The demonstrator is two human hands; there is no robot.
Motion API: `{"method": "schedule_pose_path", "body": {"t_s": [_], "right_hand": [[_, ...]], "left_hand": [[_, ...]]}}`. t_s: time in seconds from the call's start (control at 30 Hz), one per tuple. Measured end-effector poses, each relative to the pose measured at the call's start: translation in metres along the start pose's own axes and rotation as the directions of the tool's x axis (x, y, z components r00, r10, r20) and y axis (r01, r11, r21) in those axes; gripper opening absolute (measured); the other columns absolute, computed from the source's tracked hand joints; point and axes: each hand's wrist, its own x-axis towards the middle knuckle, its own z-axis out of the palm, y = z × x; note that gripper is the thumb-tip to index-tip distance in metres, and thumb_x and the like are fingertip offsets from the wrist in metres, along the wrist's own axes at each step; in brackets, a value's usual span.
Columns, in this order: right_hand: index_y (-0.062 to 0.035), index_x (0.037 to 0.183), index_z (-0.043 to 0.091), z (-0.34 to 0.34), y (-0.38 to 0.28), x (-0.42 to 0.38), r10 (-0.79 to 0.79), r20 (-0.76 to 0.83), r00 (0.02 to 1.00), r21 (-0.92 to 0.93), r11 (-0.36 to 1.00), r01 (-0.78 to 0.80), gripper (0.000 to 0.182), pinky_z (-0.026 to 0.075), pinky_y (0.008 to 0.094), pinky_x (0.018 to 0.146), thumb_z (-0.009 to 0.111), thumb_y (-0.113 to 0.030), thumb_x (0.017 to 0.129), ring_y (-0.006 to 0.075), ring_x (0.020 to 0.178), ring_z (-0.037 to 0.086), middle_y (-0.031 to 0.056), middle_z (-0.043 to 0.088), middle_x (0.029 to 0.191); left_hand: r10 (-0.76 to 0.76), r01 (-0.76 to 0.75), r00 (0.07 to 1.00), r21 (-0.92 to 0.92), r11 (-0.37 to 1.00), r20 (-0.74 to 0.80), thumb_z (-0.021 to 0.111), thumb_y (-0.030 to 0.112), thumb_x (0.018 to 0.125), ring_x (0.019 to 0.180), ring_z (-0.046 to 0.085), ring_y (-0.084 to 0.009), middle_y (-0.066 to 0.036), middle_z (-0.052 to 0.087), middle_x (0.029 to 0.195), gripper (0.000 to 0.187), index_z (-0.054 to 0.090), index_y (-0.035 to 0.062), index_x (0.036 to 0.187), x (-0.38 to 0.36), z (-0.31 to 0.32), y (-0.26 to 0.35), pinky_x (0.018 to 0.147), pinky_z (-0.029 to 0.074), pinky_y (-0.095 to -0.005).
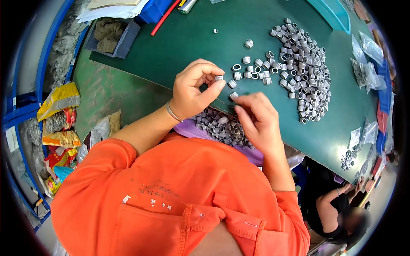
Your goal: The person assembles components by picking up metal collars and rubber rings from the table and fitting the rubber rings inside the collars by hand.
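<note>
Between the thumb and fingertips of my left hand [197,88] a small grey metal ring [219,78] is pinched, above the near edge of the green table [171,51]. My right hand [259,120] is at the table edge, its fingers bent and the thumb a little apart from the index finger. Its index fingertip is right at another metal ring [233,96]. Several more loose rings lie just beyond both hands. Below, at my lap, a purple basin [188,129] holds many similar rings, partly hidden by the right hand.
A large heap of metal rings [303,64] covers the table's right side. A grey bin [124,42] with cloths stands at the left, near a red rod [165,17]. A turquoise basket [335,15] is at the far edge. Another person [331,209] works at the lower right.
</note>
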Motion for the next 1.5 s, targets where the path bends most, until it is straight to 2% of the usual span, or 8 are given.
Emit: {"method": "schedule_pose_path", "body": {"t_s": [0.17,0.33,0.87,0.97,1.03,1.3,1.37,1.5], "right_hand": [[-0.0009,0.090,0.057,0.014,0.013,0.009,-0.088,-0.204,0.975,-0.169,0.984,0.053,0.019,0.046,0.0296,0.057,0.064,0.004,0.073,0.0205,0.068,0.056,0.0104,0.055,0.085],[0.0044,0.105,0.054,0.001,0.015,-0.002,0.335,-0.020,0.942,0.702,0.676,-0.225,0.028,0.050,0.0213,0.068,0.058,0.013,0.078,0.0113,0.076,0.058,0.0044,0.058,0.090],[0.0045,0.113,0.051,-0.008,0.013,-0.010,0.325,0.097,0.941,0.845,0.473,-0.250,0.027,0.053,0.0243,0.065,0.053,0.003,0.087,0.0155,0.079,0.062,0.0116,0.061,0.094],[0.0008,0.108,0.058,-0.017,-0.002,-0.011,0.376,0.317,0.871,0.623,0.610,-0.490,0.021,0.049,0.0237,0.056,0.056,-0.008,0.088,0.0141,0.067,0.062,0.0103,0.065,0.085],[-0.0026,0.103,0.060,-0.011,0.000,-0.006,0.160,0.157,0.974,0.134,0.974,-0.182,0.020,0.047,0.0294,0.054,0.061,-0.010,0.085,0.0197,0.063,0.061,0.0094,0.064,0.077],[-0.0037,0.096,0.059,0.017,0.019,0.026,-0.268,-0.210,0.940,-0.375,0.910,0.176,0.023,0.047,0.0356,0.066,0.066,-0.003,0.073,0.0288,0.078,0.056,0.0102,0.057,0.086],[-0.0027,0.096,0.059,0.016,0.020,0.020,-0.218,-0.209,0.953,-0.309,0.940,0.146,0.022,0.047,0.0315,0.063,0.065,0.001,0.074,0.0237,0.077,0.058,0.0086,0.057,0.086],[0.0020,0.105,0.059,0.007,0.013,0.010,0.205,-0.172,0.964,0.532,0.843,-0.084,0.025,0.049,0.0209,0.062,0.057,0.008,0.081,0.0128,0.078,0.060,0.0068,0.055,0.097]], "left_hand": [[-0.029,0.027,0.999,-0.061,0.998,-0.035,0.054,-0.008,0.082,0.073,0.054,-0.0103,-0.010,0.052,0.096,0.018,0.053,-0.0055,0.100,0.001,-0.001,-0.002,0.063,0.047,-0.0217],[-0.065,0.059,0.996,-0.102,0.993,-0.053,0.055,-0.006,0.083,0.071,0.054,-0.0099,-0.009,0.054,0.091,0.016,0.053,-0.0050,0.099,0.003,0.000,0.000,0.061,0.046,-0.0211],[-0.073,0.066,0.995,-0.122,0.990,-0.060,0.058,-0.007,0.081,0.074,0.055,-0.0092,-0.009,0.053,0.095,0.017,0.054,-0.0054,0.098,0.001,0.001,0.000,0.064,0.047,-0.0205],[-0.079,0.070,0.995,-0.134,0.989,-0.057,0.058,-0.007,0.081,0.075,0.055,-0.0092,-0.009,0.052,0.096,0.017,0.054,-0.0054,0.098,0.002,0.000,-0.001,0.064,0.047,-0.0205],[-0.051,0.047,0.998,-0.100,0.994,-0.038,0.055,-0.008,0.082,0.074,0.054,-0.0102,-0.010,0.052,0.097,0.018,0.052,-0.0054,0.100,0.002,-0.001,-0.001,0.063,0.047,-0.0217],[-0.050,0.046,0.998,-0.093,0.995,-0.047,0.055,-0.008,0.082,0.074,0.054,-0.0104,-0.010,0.052,0.097,0.017,0.053,-0.0053,0.099,0.001,-0.001,-0.002,0.062,0.047,-0.0216],[-0.047,0.043,0.998,-0.085,0.995,-0.045,0.055,-0.008,0.082,0.074,0.054,-0.0105,-0.010,0.052,0.097,0.017,0.053,-0.0052,0.099,0.000,-0.002,-0.001,0.062,0.047,-0.0217],[-0.048,0.046,0.998,-0.066,0.997,-0.033,0.054,-0.009,0.082,0.074,0.054,-0.0109,-0.010,0.052,0.097,0.018,0.053,-0.0052,0.099,0.001,-0.001,-0.001,0.062,0.047,-0.0222]]}}
